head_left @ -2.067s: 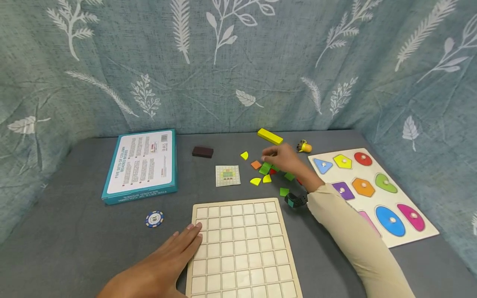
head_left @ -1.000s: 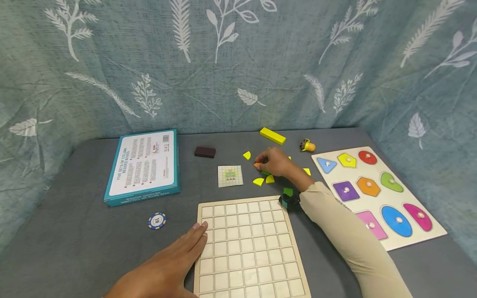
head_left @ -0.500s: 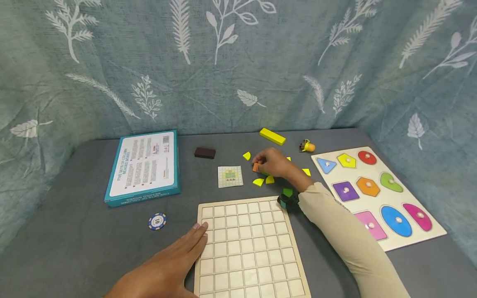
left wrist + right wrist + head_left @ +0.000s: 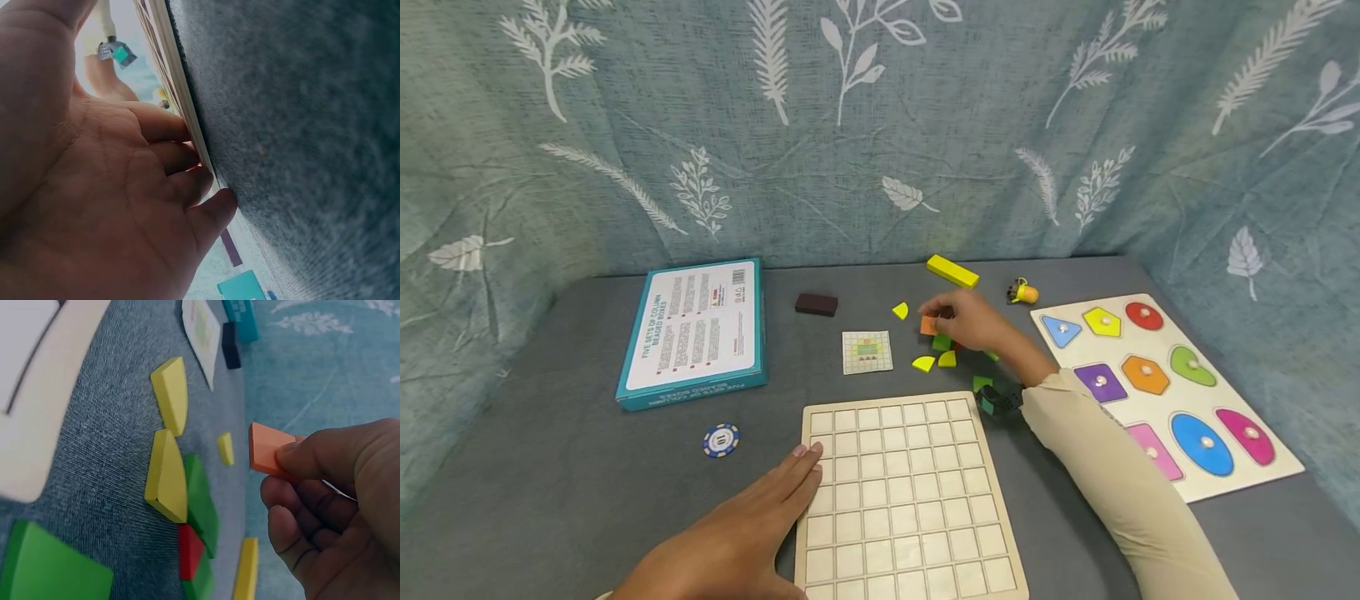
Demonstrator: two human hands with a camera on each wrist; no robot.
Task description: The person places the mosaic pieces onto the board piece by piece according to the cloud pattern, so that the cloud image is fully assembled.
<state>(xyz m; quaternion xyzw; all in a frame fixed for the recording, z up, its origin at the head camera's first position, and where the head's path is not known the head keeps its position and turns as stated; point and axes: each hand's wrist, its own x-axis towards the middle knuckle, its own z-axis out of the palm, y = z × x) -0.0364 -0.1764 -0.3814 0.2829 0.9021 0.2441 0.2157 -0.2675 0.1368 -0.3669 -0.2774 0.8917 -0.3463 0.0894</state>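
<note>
An orange square tile is pinched between thumb and fingers of my right hand, raised over the loose pieces at the back. Below it lie green tiles, a red piece and yellow quarter-round pieces. At the near side is a pale wooden grid board, its squares bare. My left hand rests along the board's left edge with fingers extended, and in the left wrist view the fingertips touch that edge.
Left of the pieces lies a small pattern card. Around are a teal box, a dark block, a poker chip, a yellow bar, a small yellow-orange toy and a knobbed shape puzzle. A curtain hangs behind.
My right hand reached down among the pieces, took hold of the orange tile and lifted it slightly. The left hand stays at the board's edge; the head view shifts a little.
</note>
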